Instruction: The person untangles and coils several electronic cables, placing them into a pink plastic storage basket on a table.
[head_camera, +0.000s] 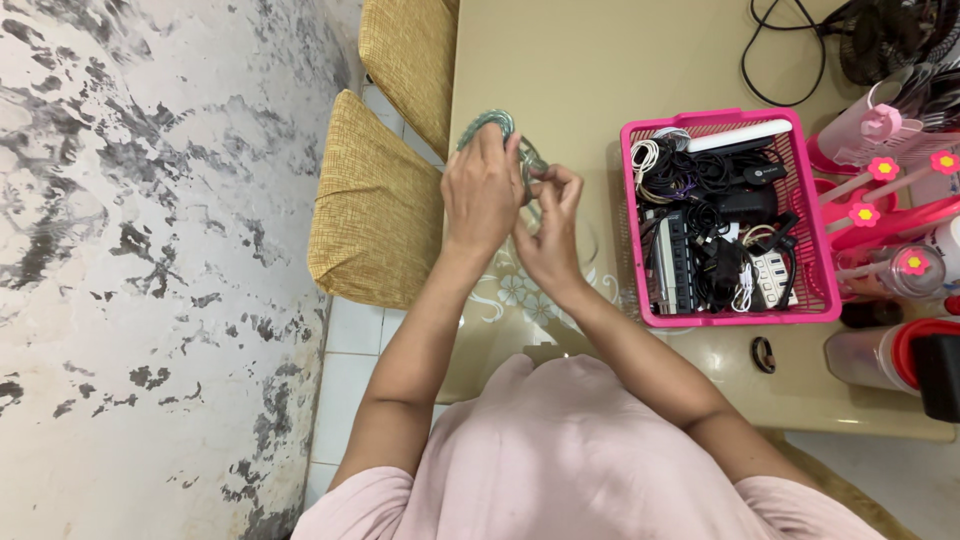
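I see a pale green coiled cable (500, 135), a bright pink basket (728, 318) of black and white cables on the right, mustard-yellow woven chair cushions (375, 200), a beige table (580, 60), grey-marbled white floor (150, 270) left, and pink flowers on the far-right rack (880, 170).

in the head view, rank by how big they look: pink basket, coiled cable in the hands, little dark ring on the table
1. pink basket
2. coiled cable, partly hidden by the left hand and right hand
3. dark ring

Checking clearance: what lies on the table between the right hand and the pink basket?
In the head view, only bare tabletop separates the right hand from the pink basket; nothing lies there.
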